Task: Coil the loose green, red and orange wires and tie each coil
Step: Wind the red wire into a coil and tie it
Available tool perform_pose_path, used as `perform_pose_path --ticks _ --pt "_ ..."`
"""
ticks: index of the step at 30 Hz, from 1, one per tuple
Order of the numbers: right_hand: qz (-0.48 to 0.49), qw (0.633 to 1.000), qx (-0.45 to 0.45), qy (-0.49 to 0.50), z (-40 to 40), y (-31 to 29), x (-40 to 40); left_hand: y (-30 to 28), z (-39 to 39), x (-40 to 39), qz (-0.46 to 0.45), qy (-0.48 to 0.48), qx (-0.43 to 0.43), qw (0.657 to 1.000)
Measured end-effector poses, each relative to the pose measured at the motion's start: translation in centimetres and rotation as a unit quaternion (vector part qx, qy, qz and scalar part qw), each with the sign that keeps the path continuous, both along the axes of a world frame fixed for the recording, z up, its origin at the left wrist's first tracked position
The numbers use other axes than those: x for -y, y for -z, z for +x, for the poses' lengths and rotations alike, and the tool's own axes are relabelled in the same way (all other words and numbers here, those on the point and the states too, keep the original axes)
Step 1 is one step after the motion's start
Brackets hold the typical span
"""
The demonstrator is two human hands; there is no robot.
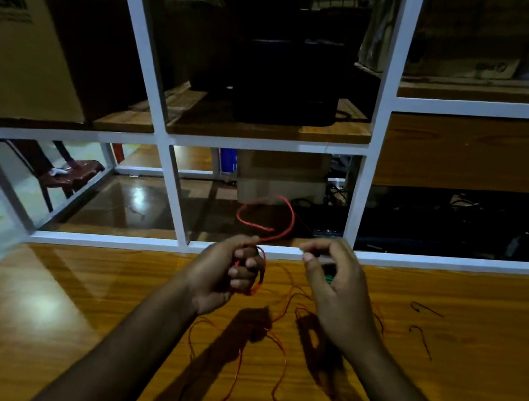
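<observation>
A thin red wire (pixel 266 226) is wound into a small coil round the curled fingers of the left hand (pixel 227 276), which grips it above the glossy brown wooden table (pixel 469 388). From the top of that fist the free end of the wire rises, loops up and over in a blurred arc above and between both hands, then comes back down toward the fist. The right hand (pixel 335 289) is raised just beside the left, apart from it, with thumb and forefinger brought together as if pinching; whether anything lies between them cannot be told, since the picture is blurred there. Behind the right hand's fingers a bit of green wire (pixel 329 277) peeps out, mostly hidden. Below and between the forearms, more loose strands of red and orange wire (pixel 276 379) trail in slack tangled curves over the tabletop, running toward the near edge. To the right of the right hand, well apart from it, two short dark hooked wire pieces (pixel 421 339) lie on the wood. Beyond the hands stands a white metal shelf frame (pixel 171 165) with wooden boards; up and to the left of the left hand a large brown cardboard box (pixel 20 50) sits in it, and straight above the hands a dark boxy object (pixel 288 83) rests on a shelf.
</observation>
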State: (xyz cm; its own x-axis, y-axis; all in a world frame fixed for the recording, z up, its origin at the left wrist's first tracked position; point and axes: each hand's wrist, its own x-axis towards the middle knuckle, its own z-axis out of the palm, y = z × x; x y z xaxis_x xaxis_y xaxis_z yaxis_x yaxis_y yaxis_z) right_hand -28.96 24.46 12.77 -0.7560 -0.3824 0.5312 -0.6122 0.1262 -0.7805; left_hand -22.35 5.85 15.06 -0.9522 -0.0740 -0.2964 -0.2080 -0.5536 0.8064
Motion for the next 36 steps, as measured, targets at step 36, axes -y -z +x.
perform_pose_path --ticks 36 --pt "0.212 0.971 -0.015 -0.106 -0.6 -3.6 -3.3 2.1 -0.3 -1.5 -0.605 0.010 -0.190 0.773"
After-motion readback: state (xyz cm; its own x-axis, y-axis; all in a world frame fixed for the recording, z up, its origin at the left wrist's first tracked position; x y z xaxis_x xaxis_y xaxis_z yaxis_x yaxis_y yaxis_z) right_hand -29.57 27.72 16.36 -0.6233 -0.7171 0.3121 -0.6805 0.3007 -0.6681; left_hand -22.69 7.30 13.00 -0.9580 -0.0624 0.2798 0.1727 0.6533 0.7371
